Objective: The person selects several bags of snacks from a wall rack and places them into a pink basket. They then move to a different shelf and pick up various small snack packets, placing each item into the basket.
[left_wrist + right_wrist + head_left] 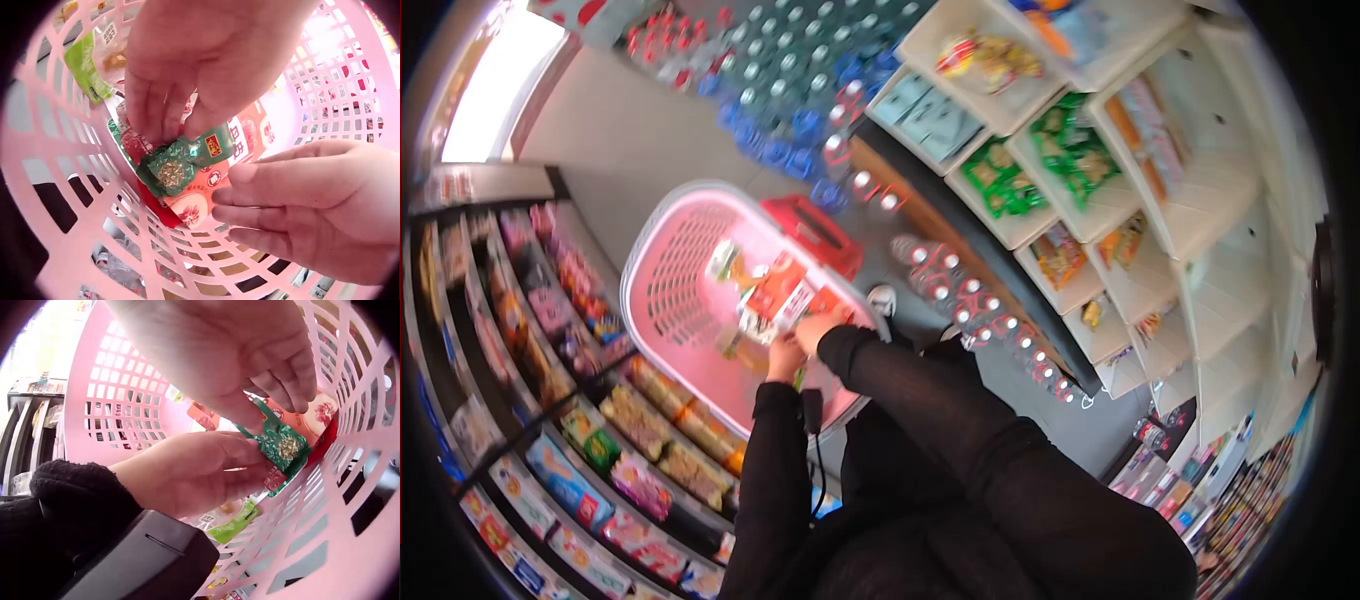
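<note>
Both hands reach into a pink plastic basket [750, 205]. A shiny green foil packet [206, 150] with a gold-and-red label lies between them. My left hand [785, 358] holds this packet near one end, fingers curled at its edge. From the other side my right hand [820, 328] comes in with fingers fairly straight and spread, its thumb at the packet's edge. Beneath the packet is an orange-red package [194, 203] with white lettering and round food pictures. A clear bag with a bright green end [84, 69] lies beside the left hand.
A red basket [825, 235] stands against the pink one. Snack shelves [640, 420] run along the left. Bottled drinks [960, 290] line the floor ahead and to the right, below white bins [1100, 200] of bagged goods.
</note>
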Tool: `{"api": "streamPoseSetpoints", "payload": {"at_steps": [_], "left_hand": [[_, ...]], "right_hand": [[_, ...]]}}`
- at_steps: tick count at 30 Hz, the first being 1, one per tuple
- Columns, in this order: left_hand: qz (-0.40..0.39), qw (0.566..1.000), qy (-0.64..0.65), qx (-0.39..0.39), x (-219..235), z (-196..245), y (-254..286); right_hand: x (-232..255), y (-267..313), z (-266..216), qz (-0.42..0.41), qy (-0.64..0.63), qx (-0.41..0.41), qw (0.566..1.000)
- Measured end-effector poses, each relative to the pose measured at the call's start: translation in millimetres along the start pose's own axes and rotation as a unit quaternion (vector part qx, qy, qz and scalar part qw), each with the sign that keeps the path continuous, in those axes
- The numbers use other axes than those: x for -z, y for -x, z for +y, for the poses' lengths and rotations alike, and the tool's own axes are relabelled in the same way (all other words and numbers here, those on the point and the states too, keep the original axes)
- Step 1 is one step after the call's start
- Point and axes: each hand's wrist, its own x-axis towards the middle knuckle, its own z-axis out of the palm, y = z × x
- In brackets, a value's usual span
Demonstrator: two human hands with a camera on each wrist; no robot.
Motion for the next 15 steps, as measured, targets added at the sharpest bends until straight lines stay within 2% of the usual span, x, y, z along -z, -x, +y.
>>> {"api": "streamPoseSetpoints", "payload": {"at_steps": [1,2,3,4,5,6,7,9,10,11,13,14,15], "left_hand": [[0.002,0.996,0.020,-0.084,8.1,-45.9,-23.9],[-0.051,0.988,-0.123,-0.079,12.5,9.5,5.5],[-0.058,0.952,-0.202,-0.222,18.3,31.9,20.3],[-0.055,0.949,-0.223,-0.216,26.7,28.0,9.3],[-0.050,0.952,-0.185,-0.238,24.9,65.8,31.8],[-0.026,0.921,-0.190,-0.340,11.3,136.9,78.5],[-0.057,0.946,-0.143,-0.285,-9.0,203.6,126.7],[-0.042,0.895,-0.217,-0.388,-38.6,277.4,170.2],[-0.056,0.859,-0.237,-0.451,-57.9,315.9,201.1],[-0.066,0.820,-0.256,-0.508,-81.9,352.2,234.8],[-0.227,0.790,-0.225,-0.523,-125.5,406.4,279.4],[-0.330,0.748,-0.211,-0.536,-146.4,426.6,291.1],[-0.401,0.738,-0.243,-0.485,-166.0,450.2,318.5]], "right_hand": [[25.2,23.2,-12.4,-0.011,0.013,0.057,0.998],[61.0,52.6,-28.0,-0.061,0.048,0.136,0.988],[51.5,61.0,-26.3,0.033,0.003,0.130,0.991],[91.1,108.5,-38.4,0.050,-0.025,0.150,0.987],[107.1,127.7,-35.1,0.036,-0.049,0.216,0.975],[138.7,168.7,-32.9,0.064,-0.083,0.246,0.963],[162.3,213.2,-29.5,0.088,-0.118,0.283,0.948],[182.7,265.0,4.3,0.158,-0.256,0.382,0.874],[208.5,318.0,15.4,0.202,-0.250,0.354,0.878],[223.2,358.6,32.2,0.219,-0.295,0.323,0.872],[251.1,446.5,54.9,0.324,-0.270,0.249,0.872],[258.9,476.5,71.4,0.453,-0.172,0.250,0.838],[269.3,503.7,87.0,0.522,-0.174,0.274,0.788]]}}
